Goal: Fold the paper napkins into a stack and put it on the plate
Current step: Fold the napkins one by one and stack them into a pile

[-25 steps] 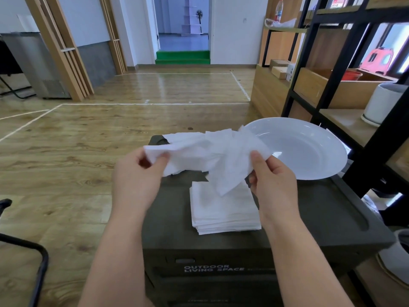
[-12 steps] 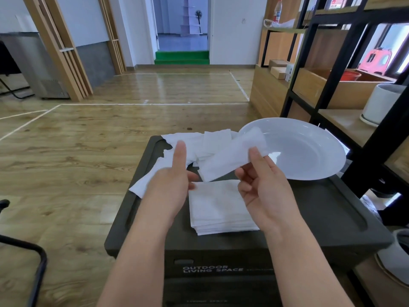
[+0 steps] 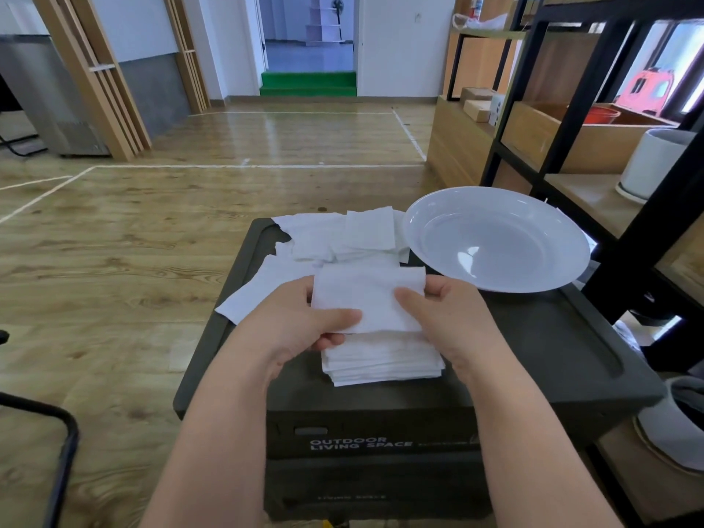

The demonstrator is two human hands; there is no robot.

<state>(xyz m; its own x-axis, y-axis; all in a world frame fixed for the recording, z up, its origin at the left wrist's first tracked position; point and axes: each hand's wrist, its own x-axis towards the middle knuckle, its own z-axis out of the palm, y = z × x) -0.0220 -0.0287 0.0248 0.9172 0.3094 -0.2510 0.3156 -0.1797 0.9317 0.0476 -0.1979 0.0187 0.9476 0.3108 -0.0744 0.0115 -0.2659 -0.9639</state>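
A folded white napkin [image 3: 367,295] is held flat between both hands, just above a stack of folded napkins [image 3: 381,362] on the dark box lid [image 3: 533,356]. My left hand [image 3: 293,322] pinches its left edge, thumb on top. My right hand [image 3: 444,314] pinches its right edge. Loose unfolded napkins [image 3: 335,238] lie at the lid's far left, one hanging over the left edge. An empty white plate [image 3: 495,238] sits on the far right of the lid.
The box, printed "OUTDOOR LIVING SPACE", stands on a wooden floor. A black metal shelf [image 3: 571,108] with wooden boards rises close on the right, holding a white pot [image 3: 651,165]. A black chair frame [image 3: 45,443] is at the lower left.
The napkin went from crumpled and spread wide to a small folded rectangle. Both hands came together and lowered it over the stack.
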